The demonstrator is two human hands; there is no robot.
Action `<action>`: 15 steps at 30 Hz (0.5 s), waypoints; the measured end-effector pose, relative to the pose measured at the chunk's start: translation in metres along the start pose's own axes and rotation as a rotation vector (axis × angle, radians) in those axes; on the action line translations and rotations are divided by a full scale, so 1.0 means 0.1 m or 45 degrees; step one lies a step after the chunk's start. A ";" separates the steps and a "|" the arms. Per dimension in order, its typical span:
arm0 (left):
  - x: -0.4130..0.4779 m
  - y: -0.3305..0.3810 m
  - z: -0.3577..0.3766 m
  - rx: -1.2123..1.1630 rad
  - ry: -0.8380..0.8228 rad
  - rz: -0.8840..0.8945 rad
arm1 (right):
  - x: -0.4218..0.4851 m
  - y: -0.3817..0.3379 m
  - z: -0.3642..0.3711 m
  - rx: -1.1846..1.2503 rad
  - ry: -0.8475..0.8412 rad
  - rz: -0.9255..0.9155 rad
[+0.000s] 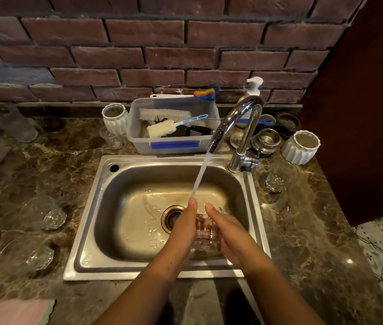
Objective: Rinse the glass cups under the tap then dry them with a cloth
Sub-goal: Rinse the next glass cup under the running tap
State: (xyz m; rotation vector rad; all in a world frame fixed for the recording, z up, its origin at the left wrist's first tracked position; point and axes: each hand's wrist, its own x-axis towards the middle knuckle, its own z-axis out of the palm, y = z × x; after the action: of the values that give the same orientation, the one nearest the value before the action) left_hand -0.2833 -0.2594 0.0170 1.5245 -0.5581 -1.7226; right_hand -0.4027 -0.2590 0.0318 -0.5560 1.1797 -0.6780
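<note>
Pressing glass cup [205, 233] between left hand [183, 228], right hand [228, 233], under running tap [246, 134]

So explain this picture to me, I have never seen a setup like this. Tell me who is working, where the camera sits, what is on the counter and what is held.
There is no machine here: the grip is a person's two bare hands. The single picture comes from a camera worn on the head, looking down at a steel sink set in a marbled counter. The left hand and right hand press a glass cup between straight fingers, under water running from the tap. An upper-left glass and a lower-left glass sit beside the sink, and a right-side glass sits opposite. A tub of brushes stands behind the sink. A pink cloth lies at the lower left.
</note>
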 end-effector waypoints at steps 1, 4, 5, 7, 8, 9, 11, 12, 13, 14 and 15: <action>0.01 0.01 0.04 0.010 -0.037 -0.009 | -0.01 -0.04 -0.08 -0.009 -0.016 -0.007; 0.02 0.03 0.23 0.046 -0.124 -0.009 | -0.04 -0.12 -0.36 -0.016 -0.037 -0.005; 0.03 0.03 0.30 0.065 -0.160 -0.008 | -0.04 -0.14 -0.46 -0.021 -0.036 -0.010; 0.06 0.06 0.43 0.081 -0.242 -0.013 | -0.06 -0.22 -0.65 -0.057 -0.034 -0.030; 0.07 0.06 0.48 0.061 -0.277 -0.029 | -0.08 -0.26 -0.74 -0.091 -0.027 -0.039; 0.10 0.06 0.54 0.051 -0.314 -0.047 | -0.10 -0.31 -0.83 -0.141 -0.011 -0.047; 0.12 0.07 0.66 0.056 -0.397 -0.088 | -0.16 -0.38 -0.99 -0.244 0.018 -0.077; 0.14 0.06 0.74 0.076 -0.444 -0.097 | -0.18 -0.41 -1.08 -0.283 0.033 -0.099; 0.16 0.05 0.81 0.106 -0.490 -0.102 | -0.19 -0.42 -1.17 -0.309 0.055 -0.123; 0.16 0.06 0.90 0.140 -0.518 -0.103 | -0.20 -0.42 -1.26 -0.316 0.077 -0.148; 0.19 0.05 0.98 0.190 -0.539 -0.091 | -0.20 -0.42 -1.34 -0.299 0.120 -0.173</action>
State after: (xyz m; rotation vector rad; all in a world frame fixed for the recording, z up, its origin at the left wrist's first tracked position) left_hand -0.3767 -0.2924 0.0276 1.2914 -0.8709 -2.1164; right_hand -0.5433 -0.2790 0.0353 -0.8147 1.3279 -0.6911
